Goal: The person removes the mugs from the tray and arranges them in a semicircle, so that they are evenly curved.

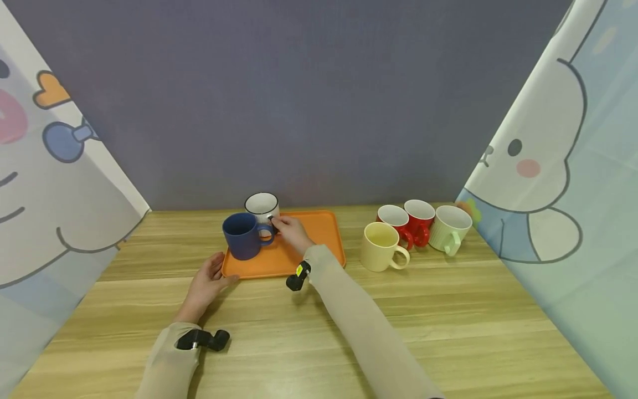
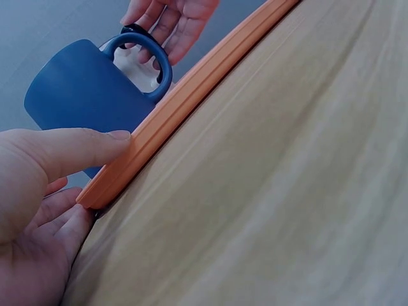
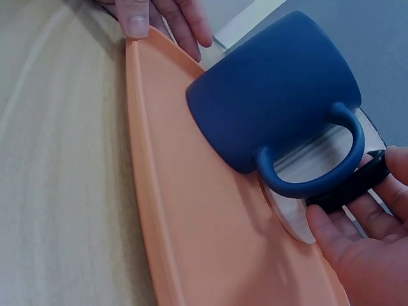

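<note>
An orange tray (image 1: 269, 269) lies on the wooden table, a blue mug (image 1: 241, 237) standing upright on its left part. Behind the blue mug is a white mug (image 1: 262, 204) with a dark rim and a black handle (image 3: 350, 187). My right hand (image 1: 294, 233) holds that handle between thumb and fingers, and the blue mug partly hides the white one. At the tray's near left corner my left hand (image 1: 206, 282) grips the edge. Its thumb (image 2: 95, 148) presses the rim from the near side while the other fingers lie around the corner.
Right of the tray stand a yellow mug (image 1: 377, 252), two red mugs (image 1: 421, 227) and a pale green ribbed mug (image 1: 448, 230), grouped close together. A grey wall panel (image 1: 319, 111) rises behind the table, with cartoon-printed sheets (image 1: 538, 166) on both sides.
</note>
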{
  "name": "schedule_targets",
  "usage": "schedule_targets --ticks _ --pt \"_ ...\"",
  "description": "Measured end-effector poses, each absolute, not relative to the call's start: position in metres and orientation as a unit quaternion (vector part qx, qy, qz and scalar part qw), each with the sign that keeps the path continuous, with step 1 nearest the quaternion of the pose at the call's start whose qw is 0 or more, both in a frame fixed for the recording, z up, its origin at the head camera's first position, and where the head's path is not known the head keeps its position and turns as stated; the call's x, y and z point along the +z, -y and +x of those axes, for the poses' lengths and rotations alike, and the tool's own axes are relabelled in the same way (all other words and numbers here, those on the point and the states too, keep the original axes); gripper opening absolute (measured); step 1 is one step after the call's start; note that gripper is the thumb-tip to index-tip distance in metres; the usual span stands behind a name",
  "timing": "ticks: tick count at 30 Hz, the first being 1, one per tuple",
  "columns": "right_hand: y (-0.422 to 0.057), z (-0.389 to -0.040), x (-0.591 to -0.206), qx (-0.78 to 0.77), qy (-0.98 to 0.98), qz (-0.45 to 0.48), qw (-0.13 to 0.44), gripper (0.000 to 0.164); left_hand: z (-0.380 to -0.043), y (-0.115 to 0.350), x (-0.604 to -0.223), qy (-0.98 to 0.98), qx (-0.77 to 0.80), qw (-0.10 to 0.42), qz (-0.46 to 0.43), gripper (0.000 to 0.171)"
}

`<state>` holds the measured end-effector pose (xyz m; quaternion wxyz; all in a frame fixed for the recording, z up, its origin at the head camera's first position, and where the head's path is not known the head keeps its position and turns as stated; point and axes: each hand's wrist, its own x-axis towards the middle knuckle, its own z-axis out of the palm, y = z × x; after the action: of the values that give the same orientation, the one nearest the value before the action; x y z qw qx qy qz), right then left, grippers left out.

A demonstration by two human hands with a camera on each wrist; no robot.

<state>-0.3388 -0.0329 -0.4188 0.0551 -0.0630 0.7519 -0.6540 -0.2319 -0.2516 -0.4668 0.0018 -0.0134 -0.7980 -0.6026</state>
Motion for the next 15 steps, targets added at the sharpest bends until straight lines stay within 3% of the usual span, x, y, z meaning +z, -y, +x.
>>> schedule_targets --ticks 15 --pt "0.0331 -0.3403 -0.4193 -0.685 -0.725 -0.046 0.055 0.031 -0.2321 0.2515 -0.4676 0.796 -0.605 0.000 -0.013 0.085"
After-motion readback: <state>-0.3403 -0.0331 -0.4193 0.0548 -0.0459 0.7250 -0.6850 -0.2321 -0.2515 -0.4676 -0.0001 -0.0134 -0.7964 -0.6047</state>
